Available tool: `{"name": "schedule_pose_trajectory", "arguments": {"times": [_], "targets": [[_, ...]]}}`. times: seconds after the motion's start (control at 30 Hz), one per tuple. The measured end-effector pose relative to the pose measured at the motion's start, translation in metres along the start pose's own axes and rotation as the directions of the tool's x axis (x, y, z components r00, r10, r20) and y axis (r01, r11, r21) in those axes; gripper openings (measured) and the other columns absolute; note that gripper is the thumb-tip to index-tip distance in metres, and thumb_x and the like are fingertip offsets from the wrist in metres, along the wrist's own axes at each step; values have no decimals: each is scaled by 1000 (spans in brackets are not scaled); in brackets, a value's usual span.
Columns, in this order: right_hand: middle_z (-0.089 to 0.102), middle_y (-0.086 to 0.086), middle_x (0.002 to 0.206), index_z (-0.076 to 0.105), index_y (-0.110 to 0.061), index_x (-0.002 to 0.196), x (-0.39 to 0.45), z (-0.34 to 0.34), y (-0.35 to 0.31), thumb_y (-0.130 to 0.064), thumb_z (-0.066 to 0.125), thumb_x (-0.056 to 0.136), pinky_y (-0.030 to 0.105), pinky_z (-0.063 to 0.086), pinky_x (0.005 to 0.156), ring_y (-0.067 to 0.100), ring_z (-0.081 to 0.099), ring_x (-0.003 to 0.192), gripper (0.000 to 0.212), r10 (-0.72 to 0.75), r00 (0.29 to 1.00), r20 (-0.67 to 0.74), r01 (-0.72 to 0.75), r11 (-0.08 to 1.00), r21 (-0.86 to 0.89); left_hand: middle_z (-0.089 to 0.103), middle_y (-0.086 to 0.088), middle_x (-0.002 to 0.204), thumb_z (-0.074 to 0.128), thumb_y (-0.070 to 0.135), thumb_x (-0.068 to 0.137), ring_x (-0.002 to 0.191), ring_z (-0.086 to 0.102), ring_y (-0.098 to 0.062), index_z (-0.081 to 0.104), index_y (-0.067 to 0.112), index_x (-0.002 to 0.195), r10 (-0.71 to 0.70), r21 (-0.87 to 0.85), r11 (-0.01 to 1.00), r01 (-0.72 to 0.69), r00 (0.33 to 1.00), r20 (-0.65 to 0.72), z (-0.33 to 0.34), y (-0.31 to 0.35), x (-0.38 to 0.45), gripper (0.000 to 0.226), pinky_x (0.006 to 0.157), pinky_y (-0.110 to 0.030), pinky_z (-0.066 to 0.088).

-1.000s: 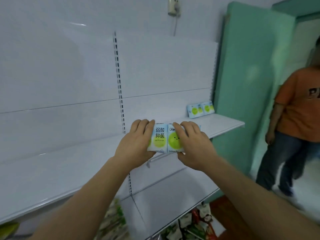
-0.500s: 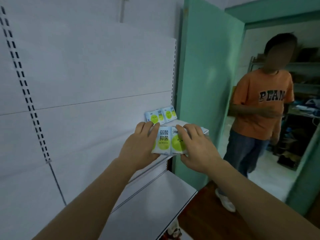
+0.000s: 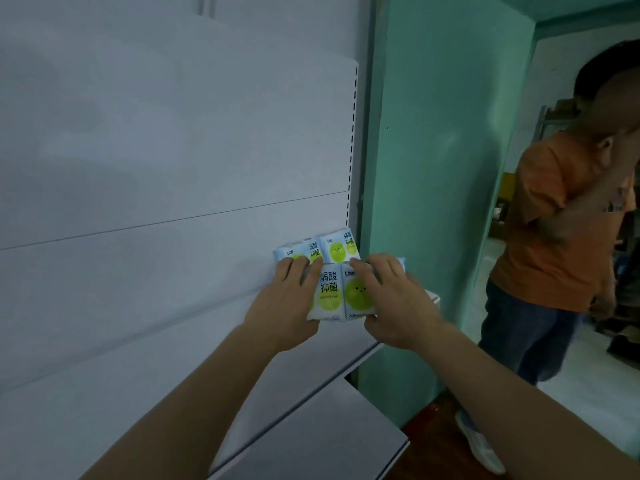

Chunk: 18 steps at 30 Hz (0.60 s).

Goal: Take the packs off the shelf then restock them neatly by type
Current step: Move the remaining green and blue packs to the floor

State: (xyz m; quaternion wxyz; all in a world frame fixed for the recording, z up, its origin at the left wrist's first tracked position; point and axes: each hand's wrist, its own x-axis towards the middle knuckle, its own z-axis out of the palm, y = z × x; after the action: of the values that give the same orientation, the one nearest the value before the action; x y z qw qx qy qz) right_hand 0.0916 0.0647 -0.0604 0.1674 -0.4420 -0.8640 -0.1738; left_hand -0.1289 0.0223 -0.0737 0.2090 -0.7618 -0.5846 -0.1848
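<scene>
Held between both hands: a white-and-blue pack (image 3: pixel 341 292) with green circles and dark printed characters on its front, upright, at the far right end of the white shelf (image 3: pixel 194 348). Whether its base rested on the shelf board or hung just above could not be told. Left hand (image 3: pixel 287 303) clasped the pack's left side, fingers curled over the top left edge, thumb hidden. Right hand (image 3: pixel 398 299) clasped the right side, fingers bent over the top right corner and thumb tucked under the lower right edge. Both forearms reached in from the near edge of the view.

Directly behind, against the white back panel (image 3: pixel 173 150) and touching or nearly touching the held pack: a second pack of the same type (image 3: pixel 320 249), standing upright in the far right corner, partly hidden by the fingertips of both hands.

Below and nearer, a lower white shelf (image 3: pixel 311 441). To the right of the shelving, a green wall (image 3: pixel 443 168). Further right, in the doorway, a person in an orange T-shirt (image 3: pixel 554 220) and blue jeans, blurred, standing well apart from the shelf.
</scene>
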Motion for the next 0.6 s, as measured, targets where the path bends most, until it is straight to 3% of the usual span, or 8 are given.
{"name": "schedule_pose_trajectory", "arguments": {"times": [0.07, 0.17, 0.3, 0.5, 0.6], "targets": [[37, 8, 141, 25, -18, 151, 20, 19, 22, -31, 70, 68, 53, 51, 92, 30, 32, 135, 95, -52, 998, -17, 53, 998, 27, 36, -9, 144, 73, 46, 77, 133, 27, -27, 23, 11, 155, -49, 8, 999, 49, 999, 14, 14, 2, 17, 100, 95, -40, 53], [37, 8, 142, 24, -18, 151, 51, 44, 55, -30, 70, 68, 52, 51, 92, 31, 34, 135, 96, -128, 991, -33, 130, 989, 68, 31, -4, 144, 71, 48, 79, 134, 24, -25, 18, 15, 156, -144, 51, 988, 143, 989, 22, 34, 8, 45, 100, 87, -36, 55], [38, 7, 143, 28, -18, 151, 90, 72, 96, -28, 70, 66, 51, 50, 93, 31, 32, 137, 95, -242, 968, -67, 249, 961, 120, 46, -8, 134, 78, 45, 68, 123, 39, -29, 33, 11, 150, -277, 120, 955, 272, 961, 24, 60, 17, 71, 100, 65, -39, 58], [42, 4, 142, 35, -19, 147, 134, 101, 125, -27, 73, 62, 52, 48, 96, 29, 36, 138, 94, -368, 926, -81, 377, 913, 158, 36, -5, 143, 69, 44, 77, 131, 34, -30, 23, 19, 153, -472, 280, 851, 445, 881, 33, 76, 23, 94, 92, 91, -47, 47], [44, 6, 142, 37, -18, 147, 148, 118, 132, -24, 72, 61, 52, 47, 97, 32, 37, 137, 93, -407, 910, -82, 415, 888, 197, 39, -6, 142, 69, 47, 75, 129, 36, -31, 25, 19, 152, -518, 319, 817, 480, 855, 40, 84, 21, 97, 92, 92, -48, 46]]}}
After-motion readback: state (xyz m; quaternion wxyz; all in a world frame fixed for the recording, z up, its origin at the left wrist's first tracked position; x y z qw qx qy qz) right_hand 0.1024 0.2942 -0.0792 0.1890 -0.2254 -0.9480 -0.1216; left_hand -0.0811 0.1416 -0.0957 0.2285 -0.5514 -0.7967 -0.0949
